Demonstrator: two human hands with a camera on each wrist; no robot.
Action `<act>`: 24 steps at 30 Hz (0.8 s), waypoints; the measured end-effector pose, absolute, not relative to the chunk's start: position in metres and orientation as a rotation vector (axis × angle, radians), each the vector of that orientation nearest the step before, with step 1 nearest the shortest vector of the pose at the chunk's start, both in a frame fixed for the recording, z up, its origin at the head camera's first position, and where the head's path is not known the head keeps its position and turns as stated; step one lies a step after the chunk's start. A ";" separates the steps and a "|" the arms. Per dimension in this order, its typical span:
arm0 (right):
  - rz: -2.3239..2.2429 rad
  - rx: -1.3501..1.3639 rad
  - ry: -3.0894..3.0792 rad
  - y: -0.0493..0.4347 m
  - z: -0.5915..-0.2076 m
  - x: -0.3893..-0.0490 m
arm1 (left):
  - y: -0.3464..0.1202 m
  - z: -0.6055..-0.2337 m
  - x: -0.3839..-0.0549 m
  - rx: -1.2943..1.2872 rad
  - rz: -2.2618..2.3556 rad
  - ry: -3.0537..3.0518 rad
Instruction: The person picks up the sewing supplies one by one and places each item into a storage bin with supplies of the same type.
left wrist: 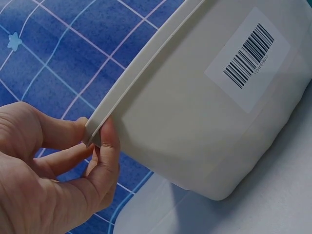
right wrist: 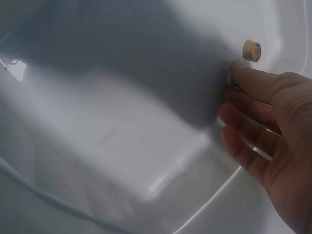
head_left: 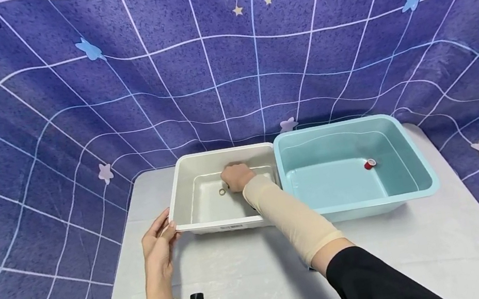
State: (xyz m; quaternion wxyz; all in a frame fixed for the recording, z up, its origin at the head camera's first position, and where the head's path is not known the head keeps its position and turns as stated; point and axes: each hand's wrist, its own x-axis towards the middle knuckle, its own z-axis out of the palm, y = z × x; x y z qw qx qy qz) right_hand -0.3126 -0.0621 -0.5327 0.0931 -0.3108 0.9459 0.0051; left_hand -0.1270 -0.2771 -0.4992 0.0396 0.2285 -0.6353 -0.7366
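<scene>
My left hand (head_left: 157, 248) pinches the front left corner of the white plastic bin (head_left: 182, 190), thumb on top of the rim and fingers under it. My right hand (head_left: 237, 177) reaches down inside that bin, close over its floor. Between its thumb and index finger shows a small dark thing (right wrist: 234, 82), mostly hidden by the fingers; I cannot tell its kind. Right beside the thumb tip lies a gold, dimpled, open-ended ring thimble (right wrist: 252, 50), also visible as a small ring on the bin floor in the head view.
A light blue bin (head_left: 430, 182) stands against the right side of the white one. Inside it lies a small red cylinder with a white end (head_left: 370, 164). Both bins rest on a white-covered table (head_left: 240, 275), with a purple patterned curtain (head_left: 226, 68) behind.
</scene>
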 end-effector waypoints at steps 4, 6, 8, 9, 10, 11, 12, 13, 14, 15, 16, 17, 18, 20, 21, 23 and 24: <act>0.039 -0.936 2.800 -0.063 -0.535 -0.314 | -0.277 -0.499 -0.127 0.704 -2.256 -1.951; 0.037 -0.935 2.798 -0.063 -0.536 -0.314 | -0.277 -0.499 -0.127 0.703 -2.259 -1.947; 0.030 -0.940 2.800 -0.063 -0.536 -0.315 | -0.277 -0.500 -0.127 0.701 -2.260 -1.946; 0.026 -0.944 2.799 -0.063 -0.536 -0.315 | -0.277 -0.500 -0.127 0.701 -2.261 -1.943; 0.025 -0.947 2.800 -0.063 -0.537 -0.315 | -0.277 -0.500 -0.127 0.701 -2.264 -1.937; 0.024 -0.950 2.801 -0.063 -0.537 -0.315 | -0.277 -0.500 -0.127 0.700 -2.263 -1.938; 0.026 -0.956 2.803 -0.063 -0.537 -0.315 | -0.277 -0.500 -0.126 0.700 -2.262 -1.939; 0.032 -0.960 2.804 -0.063 -0.538 -0.315 | -0.277 -0.500 -0.126 0.699 -2.259 -1.946; 0.034 -0.963 2.804 -0.063 -0.538 -0.315 | -0.277 -0.500 -0.126 0.700 -2.257 -1.949; 0.035 -0.964 2.802 -0.063 -0.538 -0.315 | -0.277 -0.500 -0.125 0.699 -2.256 -1.954; 0.036 -0.964 2.800 -0.063 -0.539 -0.315 | -0.277 -0.500 -0.125 0.700 -2.256 -1.954; 0.037 -0.965 2.799 -0.064 -0.540 -0.315 | -0.277 -0.500 -0.124 0.700 -2.254 -1.959; 0.038 -0.965 2.798 -0.064 -0.540 -0.315 | -0.277 -0.500 -0.124 0.698 -2.255 -1.959; 0.035 -0.960 2.793 -0.064 -0.541 -0.315 | -0.277 -0.500 -0.124 0.696 -2.256 -1.962; 0.037 -0.958 2.791 -0.064 -0.542 -0.316 | -0.278 -0.500 -0.124 0.693 -2.256 -1.964; 0.043 -0.958 2.784 -0.065 -0.543 -0.316 | -0.278 -0.500 -0.124 0.690 -2.258 -1.959; 0.045 -0.957 2.781 -0.065 -0.543 -0.316 | -0.278 -0.500 -0.124 0.689 -2.259 -1.958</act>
